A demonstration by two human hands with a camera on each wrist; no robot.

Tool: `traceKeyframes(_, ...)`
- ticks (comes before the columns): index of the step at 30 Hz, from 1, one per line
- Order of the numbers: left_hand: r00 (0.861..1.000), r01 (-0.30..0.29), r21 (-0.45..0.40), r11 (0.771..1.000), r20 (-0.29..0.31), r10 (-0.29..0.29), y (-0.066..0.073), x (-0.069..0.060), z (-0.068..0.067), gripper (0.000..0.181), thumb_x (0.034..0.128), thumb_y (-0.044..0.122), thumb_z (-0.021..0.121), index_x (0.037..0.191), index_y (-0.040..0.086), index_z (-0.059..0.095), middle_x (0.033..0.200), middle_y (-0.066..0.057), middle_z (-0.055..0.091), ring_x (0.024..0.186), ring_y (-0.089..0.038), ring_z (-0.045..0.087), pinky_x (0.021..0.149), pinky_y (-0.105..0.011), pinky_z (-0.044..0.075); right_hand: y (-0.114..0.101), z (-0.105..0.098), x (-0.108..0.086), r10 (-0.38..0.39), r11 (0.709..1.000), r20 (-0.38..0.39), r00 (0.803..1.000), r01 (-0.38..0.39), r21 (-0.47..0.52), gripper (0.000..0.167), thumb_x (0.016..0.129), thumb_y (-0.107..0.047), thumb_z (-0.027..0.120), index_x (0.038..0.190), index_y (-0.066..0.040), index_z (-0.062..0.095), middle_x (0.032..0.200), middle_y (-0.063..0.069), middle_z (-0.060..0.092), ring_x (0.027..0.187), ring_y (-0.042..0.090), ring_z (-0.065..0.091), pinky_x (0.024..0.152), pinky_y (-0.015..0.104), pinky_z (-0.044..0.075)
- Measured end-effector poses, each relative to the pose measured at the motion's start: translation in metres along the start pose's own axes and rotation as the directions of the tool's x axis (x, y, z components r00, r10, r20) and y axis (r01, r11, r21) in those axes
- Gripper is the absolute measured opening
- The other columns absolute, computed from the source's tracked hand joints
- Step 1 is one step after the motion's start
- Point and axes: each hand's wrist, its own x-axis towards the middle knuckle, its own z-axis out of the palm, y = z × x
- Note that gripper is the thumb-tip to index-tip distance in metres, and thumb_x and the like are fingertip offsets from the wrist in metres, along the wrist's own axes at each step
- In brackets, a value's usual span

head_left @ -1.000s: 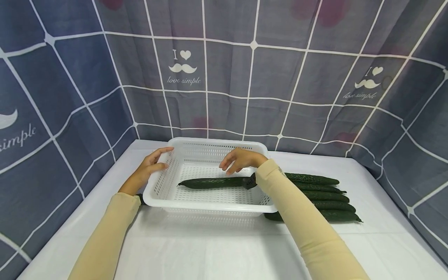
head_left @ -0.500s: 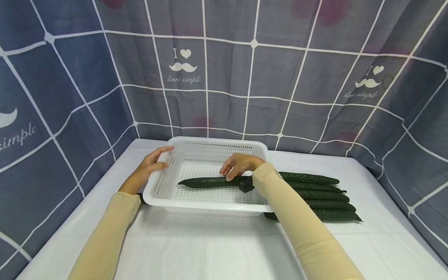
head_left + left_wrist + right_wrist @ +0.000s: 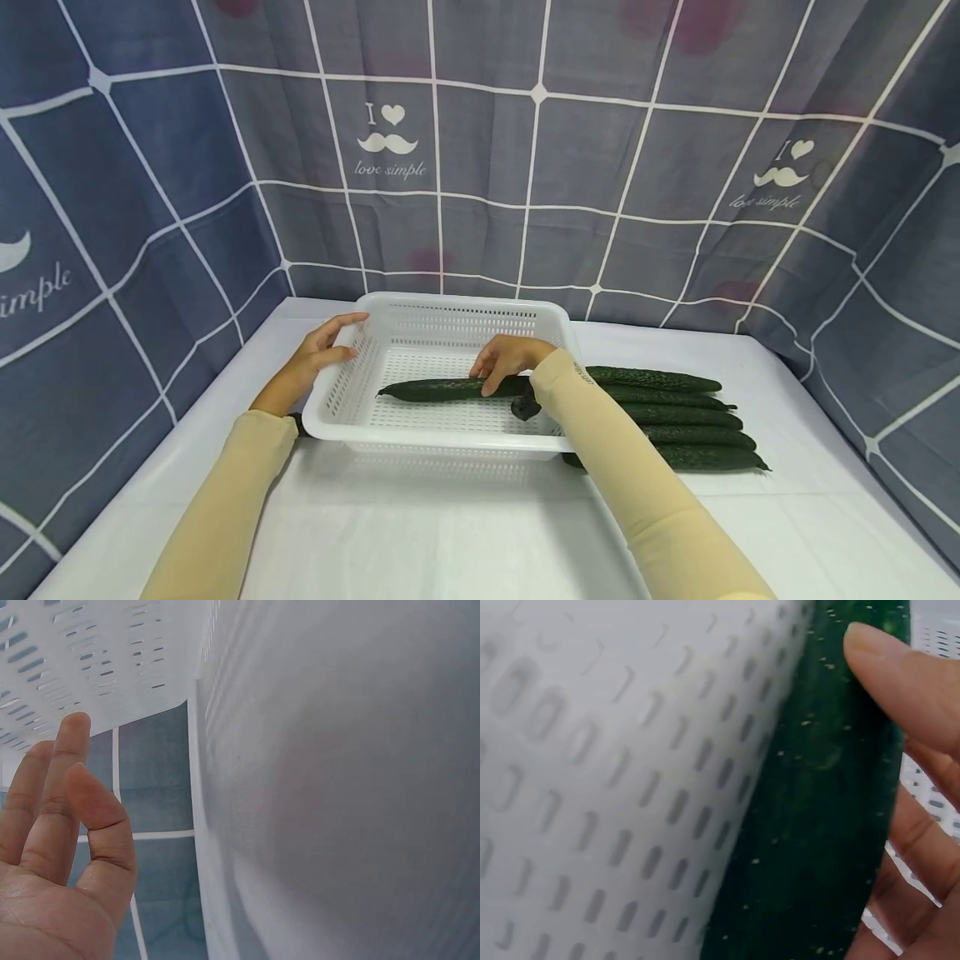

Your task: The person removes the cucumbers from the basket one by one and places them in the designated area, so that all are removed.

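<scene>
A long dark-green cucumber (image 3: 435,390) lies crosswise in a white perforated plastic basket (image 3: 450,436). My right hand (image 3: 512,358) holds it near its right part. In the right wrist view the thumb (image 3: 885,671) presses on one side of the cucumber (image 3: 810,795), and the curled fingers (image 3: 919,840) sit at the other side. At the basket's left end, my left hand (image 3: 307,367) touches the rim with fingers extended and spread. The left wrist view shows those fingers (image 3: 64,780) against the slotted basket wall (image 3: 112,667), thumb apart.
Several more cucumbers (image 3: 675,415) lie side by side on the white-covered table (image 3: 420,533), to the right of the basket and partly behind the right sleeve (image 3: 637,492). A grey checked curtain (image 3: 487,150) surrounds the table at the back and sides.
My right hand has come down from above the cucumber and now grips it. The left hand has stayed at the basket rim, and the basket stands where it was.
</scene>
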Motion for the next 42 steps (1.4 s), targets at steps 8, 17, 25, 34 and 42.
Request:
traceKeyframes(8, 1.000, 0.004, 0.003, 1.000, -0.006, -0.004, 0.000, 0.000, -0.003, 0.055, 0.1004, 0.008, 0.059, 0.152, 0.027, 0.059, 0.136, -0.007, 0.058, 0.104, -0.016, 0.068, 0.079, -0.034, 0.064, 0.003, -0.001, 0.009, -0.055, 0.997, 0.028, 0.998, 0.057, -0.050, 0.037, 0.087, -0.001, 0.088, 0.122, 0.003, 0.077, 0.106, 0.004, 0.072, 0.096, 0.013, 0.057, 0.092, 0.030, 0.055)
traceKeyframes(17, 1.000, -0.016, 0.001, 1.000, -0.003, 0.016, 0.000, 0.000, -0.004, 0.055, 0.1009, 0.007, 0.058, 0.151, 0.028, 0.059, 0.136, -0.008, 0.058, 0.105, -0.017, 0.068, 0.079, -0.034, 0.063, -0.003, 0.002, 0.008, -0.054, 0.990, -0.030, 0.998, 0.050, -0.133, 0.034, 0.088, -0.004, 0.087, 0.120, 0.001, 0.078, 0.109, 0.005, 0.070, 0.100, 0.014, 0.060, 0.092, 0.031, 0.053)
traceKeyframes(25, 1.000, -0.022, 0.005, 1.000, 0.003, 0.022, 0.000, 0.000, -0.004, 0.054, 0.1010, 0.007, 0.058, 0.150, 0.029, 0.060, 0.135, -0.006, 0.059, 0.105, -0.016, 0.068, 0.079, -0.033, 0.063, -0.008, 0.001, 0.003, -0.107, 0.986, -0.078, 0.991, 0.096, -0.135, 0.031, 0.088, -0.002, 0.086, 0.118, 0.002, 0.078, 0.107, 0.006, 0.074, 0.100, 0.015, 0.064, 0.094, 0.030, 0.054)
traceKeyframes(34, 0.999, -0.037, -0.003, 0.999, 0.003, 0.037, -0.002, 0.001, -0.002, 0.053, 0.1000, 0.006, 0.059, 0.150, 0.026, 0.061, 0.133, -0.007, 0.061, 0.104, -0.017, 0.069, 0.078, -0.033, 0.063, -0.010, -0.001, 0.001, -0.157, 0.979, -0.130, 0.979, 0.136, -0.152, 0.029, 0.085, -0.003, 0.088, 0.113, 0.001, 0.081, 0.104, 0.004, 0.078, 0.096, 0.013, 0.068, 0.091, 0.029, 0.056)
traceKeyframes(42, 0.999, -0.040, -0.004, 0.999, 0.006, 0.040, -0.003, 0.001, 0.000, 0.053, 0.1003, 0.006, 0.058, 0.149, 0.027, 0.061, 0.134, -0.011, 0.061, 0.106, -0.017, 0.069, 0.080, -0.034, 0.063, -0.013, -0.002, -0.002, -0.216, 0.964, -0.222, 0.951, 0.171, -0.203, 0.029, 0.079, -0.006, 0.090, 0.107, -0.003, 0.085, 0.103, 0.004, 0.081, 0.097, 0.016, 0.071, 0.083, 0.027, 0.056)
